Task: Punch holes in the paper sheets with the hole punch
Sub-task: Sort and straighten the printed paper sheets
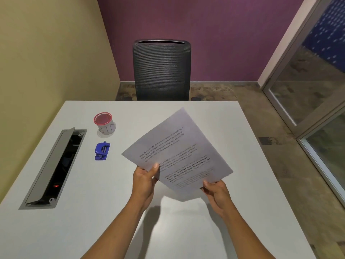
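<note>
I hold printed paper sheets tilted up above the white table, rotated so one corner points away from me. My left hand pinches the near left edge with the thumb on top. My right hand grips the near right corner. Whether it is one sheet or a thin stack I cannot tell. The small blue hole punch lies on the table to the left of the paper, apart from both hands.
A red-rimmed mesh cup labelled BIN stands behind the punch. An open cable hatch with its grey lid raised sits at the table's left. A dark mesh chair faces me across the table. Glass partition on the right.
</note>
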The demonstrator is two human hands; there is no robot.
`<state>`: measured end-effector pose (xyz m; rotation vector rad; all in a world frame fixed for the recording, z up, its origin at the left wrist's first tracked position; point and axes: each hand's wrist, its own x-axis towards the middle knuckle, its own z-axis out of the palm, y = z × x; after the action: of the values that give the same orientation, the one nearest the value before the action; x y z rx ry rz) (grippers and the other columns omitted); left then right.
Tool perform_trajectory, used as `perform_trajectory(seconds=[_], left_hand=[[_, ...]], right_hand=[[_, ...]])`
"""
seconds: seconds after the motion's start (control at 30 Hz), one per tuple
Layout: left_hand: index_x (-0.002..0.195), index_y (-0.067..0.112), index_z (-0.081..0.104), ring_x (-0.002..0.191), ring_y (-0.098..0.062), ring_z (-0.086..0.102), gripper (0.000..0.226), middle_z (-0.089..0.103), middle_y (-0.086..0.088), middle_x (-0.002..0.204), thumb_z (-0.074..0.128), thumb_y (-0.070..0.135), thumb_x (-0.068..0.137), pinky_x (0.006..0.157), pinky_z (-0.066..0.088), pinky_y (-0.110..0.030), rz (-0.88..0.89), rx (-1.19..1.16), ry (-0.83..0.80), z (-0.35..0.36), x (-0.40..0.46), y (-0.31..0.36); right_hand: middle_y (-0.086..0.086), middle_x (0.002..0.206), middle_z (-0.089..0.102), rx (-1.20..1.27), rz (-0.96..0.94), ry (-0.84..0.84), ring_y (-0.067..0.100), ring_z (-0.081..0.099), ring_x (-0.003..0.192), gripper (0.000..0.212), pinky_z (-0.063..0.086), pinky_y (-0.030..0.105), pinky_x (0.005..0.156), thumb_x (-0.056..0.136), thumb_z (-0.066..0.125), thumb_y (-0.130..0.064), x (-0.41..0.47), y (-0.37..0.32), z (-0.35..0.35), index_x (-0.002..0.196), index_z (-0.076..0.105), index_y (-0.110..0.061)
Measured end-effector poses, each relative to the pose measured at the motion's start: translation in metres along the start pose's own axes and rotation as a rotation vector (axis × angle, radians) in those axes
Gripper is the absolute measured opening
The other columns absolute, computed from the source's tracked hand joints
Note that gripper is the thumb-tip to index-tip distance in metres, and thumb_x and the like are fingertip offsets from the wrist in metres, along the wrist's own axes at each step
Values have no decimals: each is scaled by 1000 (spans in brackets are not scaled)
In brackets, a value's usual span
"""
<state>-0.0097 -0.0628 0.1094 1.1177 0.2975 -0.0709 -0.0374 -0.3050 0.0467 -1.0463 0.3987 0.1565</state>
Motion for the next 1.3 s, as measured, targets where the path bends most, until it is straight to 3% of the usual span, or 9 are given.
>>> perform_trajectory(seconds=[0.1, 0.2, 0.4, 0.63, 0.73, 0.83, 0.97, 1.1, 1.3], left_hand=[[123, 15, 58, 91, -19, 67, 35, 69, -6, 105, 62, 5, 90, 90, 53, -47, 0, 43, -1, -7, 0, -1], [129, 15, 57, 90, -15, 69, 43, 70, -5, 107, 65, 7, 88, 84, 58, -34, 14, 66, 24, -19, 1, 0], [100, 18, 67, 83, -16, 73, 22, 77, 1, 90, 73, 8, 82, 68, 57, -21, 19, 182, 142, -49, 7, 4], [91, 24, 67, 86, -10, 71, 19, 75, 9, 91, 73, 8, 83, 69, 55, -21, 38, 563, 28, -64, 20, 6], [98, 35, 64, 89, -3, 69, 28, 74, 16, 94, 69, 9, 87, 67, 53, -16, 41, 569, 2, -60, 22, 5], [113, 34, 60, 96, -6, 66, 32, 69, 13, 107, 66, 13, 90, 76, 53, -22, 44, 578, -11, -57, 25, 1], [123, 23, 55, 104, -10, 63, 37, 67, 6, 114, 65, 8, 90, 86, 52, -29, 61, 550, 7, -59, 26, -5], [105, 27, 57, 98, -19, 62, 29, 65, -1, 107, 67, 6, 88, 75, 50, -28, 46, 564, 28, -69, 23, -16], [95, 34, 62, 97, -22, 65, 27, 68, 2, 99, 67, 8, 87, 74, 51, -31, 7, 575, 102, -75, 19, -30]], right_hand=[[12, 116, 72, -115, -53, 35, 24, 67, 107, 36, 56, 32, 92, 88, 59, 8, 3, -7, -3, 121, 61, -7], [5, 110, 75, -206, -102, 86, 17, 70, 100, 33, 57, 25, 81, 86, 64, 5, 5, -13, -8, 115, 66, -11], [3, 98, 77, -357, -126, 181, 18, 71, 89, 25, 55, 28, 76, 86, 68, 2, 8, -21, -21, 104, 70, -15], [-3, 94, 75, -499, -142, 242, 0, 72, 76, 19, 52, 11, 58, 87, 67, 0, 10, -29, -12, 100, 69, -14], [-1, 87, 72, -542, -207, 234, 11, 69, 74, 21, 52, 13, 58, 86, 66, 5, 11, -30, -2, 91, 68, -16], [-1, 89, 71, -538, -253, 211, 10, 68, 77, 27, 53, 15, 64, 87, 65, 5, 12, -31, 4, 90, 66, -22], [-8, 104, 72, -487, -229, 147, 2, 70, 92, 31, 56, 16, 74, 90, 64, 1, 13, -31, 6, 112, 63, -21], [0, 109, 69, -547, -127, 87, 13, 66, 98, 36, 56, 16, 75, 89, 61, 8, 11, -22, 3, 116, 60, -16], [1, 99, 69, -575, -73, 126, 5, 64, 86, 26, 53, 11, 66, 91, 60, 5, 7, -7, 1, 102, 63, -18]])
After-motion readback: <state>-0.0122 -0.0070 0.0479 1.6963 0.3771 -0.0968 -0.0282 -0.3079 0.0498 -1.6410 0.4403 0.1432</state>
